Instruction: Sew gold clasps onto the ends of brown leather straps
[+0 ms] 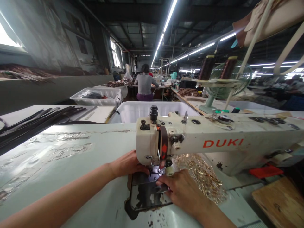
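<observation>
At the needle of a white sewing machine [190, 133], my left hand [128, 164] reaches in from the left. Its fingers are closed beside the presser foot, and whatever lies between them is hidden. My right hand [181, 188] is in front and to the right of the needle, thumb and finger pressed together. A pointed metal blade [162, 189], like that of thread snips, sticks out from under it above the worn bed plate [144, 198]. Down the machine's head hangs a dark brown strip [163, 142] with red-orange marks.
Gold-coloured metal pieces [201, 177] lie in a heap behind my right hand. Dark strips [45, 122] lie on the left. A white bin [154, 107] stands behind the machine. Thread cones [206, 68] and a green fan [231, 79] stand right. Farther back sits a person [145, 84].
</observation>
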Tool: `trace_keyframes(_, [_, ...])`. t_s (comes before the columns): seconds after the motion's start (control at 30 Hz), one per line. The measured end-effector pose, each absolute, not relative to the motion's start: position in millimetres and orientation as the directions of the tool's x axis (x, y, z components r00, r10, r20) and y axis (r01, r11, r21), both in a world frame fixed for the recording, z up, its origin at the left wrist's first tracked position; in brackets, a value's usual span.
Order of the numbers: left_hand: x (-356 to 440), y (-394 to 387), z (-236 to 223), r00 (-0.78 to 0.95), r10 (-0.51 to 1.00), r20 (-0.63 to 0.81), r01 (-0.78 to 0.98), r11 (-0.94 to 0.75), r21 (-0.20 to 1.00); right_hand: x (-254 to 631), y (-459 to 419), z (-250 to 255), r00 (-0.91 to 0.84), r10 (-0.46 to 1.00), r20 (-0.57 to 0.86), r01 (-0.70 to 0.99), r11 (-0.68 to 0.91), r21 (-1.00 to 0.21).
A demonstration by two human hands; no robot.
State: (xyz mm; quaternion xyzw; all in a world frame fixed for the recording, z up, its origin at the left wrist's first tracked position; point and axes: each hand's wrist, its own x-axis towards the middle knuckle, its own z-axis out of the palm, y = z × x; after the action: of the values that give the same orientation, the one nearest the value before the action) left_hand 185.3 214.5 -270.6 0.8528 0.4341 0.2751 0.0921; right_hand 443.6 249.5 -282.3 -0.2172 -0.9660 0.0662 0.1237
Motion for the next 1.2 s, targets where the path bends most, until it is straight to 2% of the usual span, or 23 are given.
trace_keyframes(0.13, [182.5, 213.9, -270.0, 0.521, 0.764, 0.38, 0.682, -0.64, 0.354, 442.8, 250.9, -282.5, -0.87, 0.444, 0.216, 0.406, 0.892, -0.201])
trace_keyframes(0.33, [188.9, 187.9, -265.9, 0.502, 0.812, 0.299, 0.777, -0.575, 0.258, 445.0, 253.3, -279.9, -0.879, 0.429, 0.207, 0.38, 0.893, -0.241])
trace_keyframes(0.63, [199.7, 156.0, -265.1, 0.506, 0.839, 0.199, 0.857, -0.516, -0.004, 445.4, 251.4, -274.2, -0.882, 0.435, 0.184, 0.377, 0.883, -0.28])
trace_keyframes(0.77, [205.0, 154.8, -264.9, 0.5, 0.847, 0.182, 0.866, -0.494, -0.08, 445.5, 251.4, -274.3, -0.878, 0.44, 0.188, 0.378, 0.879, -0.291])
trace_keyframes(1.07, [220.4, 148.4, -266.7, 0.418, 0.894, 0.163, 0.907, -0.4, -0.132, 444.7, 251.9, -277.8, -0.877, 0.447, 0.173, 0.382, 0.87, -0.311])
trace_keyframes(1.2, [221.4, 149.2, -257.9, 0.375, 0.914, 0.153, 0.927, -0.37, -0.067, 444.6, 250.3, -271.8, -0.88, 0.453, 0.142, 0.402, 0.871, -0.284])
